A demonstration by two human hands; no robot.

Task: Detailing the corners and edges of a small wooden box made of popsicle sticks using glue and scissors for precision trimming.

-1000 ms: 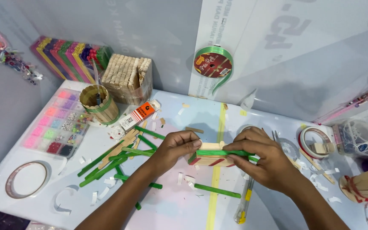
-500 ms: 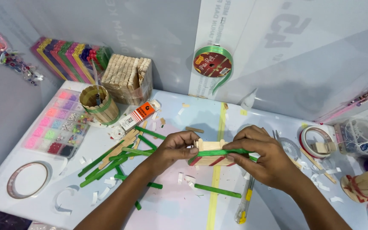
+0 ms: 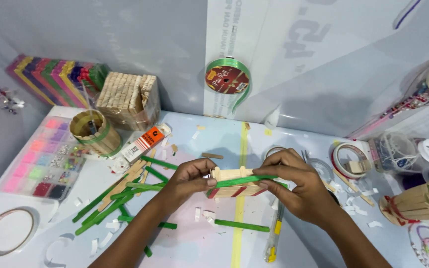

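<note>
Centre of frame: small craft-stick box (image 3: 234, 182), pale wood with red and green sticks on its side, held just above the white table (image 3: 294, 144) between both hands. Left hand (image 3: 187, 182): fingers clasped on the box's left end. Right hand (image 3: 299, 186): fingers closed over the right end, thumb and fingertips pinching a green stick (image 3: 244, 180) that lies along the box's upper edge. Below the box, flat on the table: single green stick (image 3: 242, 226) and a yellow-tipped pen-like tool (image 3: 273, 238), near the right forearm. Left of centre: loose pile of green and plain sticks (image 3: 120, 191) with scattered white paper scraps. Left edge: compartmented bead tray (image 3: 43, 159) in pink, green and dark colours; lower left corner, clear tape roll (image 3: 6, 231). Upper left: round stick-built cup (image 3: 93, 131) banded green, bundle of plain wooden sticks (image 3: 127, 99) behind it, orange-and-white glue tube (image 3: 142, 143) just beside the cup. Against the back wall, top centre: green ribbon spool (image 3: 227, 79). Right side: tape roll (image 3: 348, 159), clear plastic jars (image 3: 398, 151), second stick-built piece (image 3: 420, 201) at the right edge.
</note>
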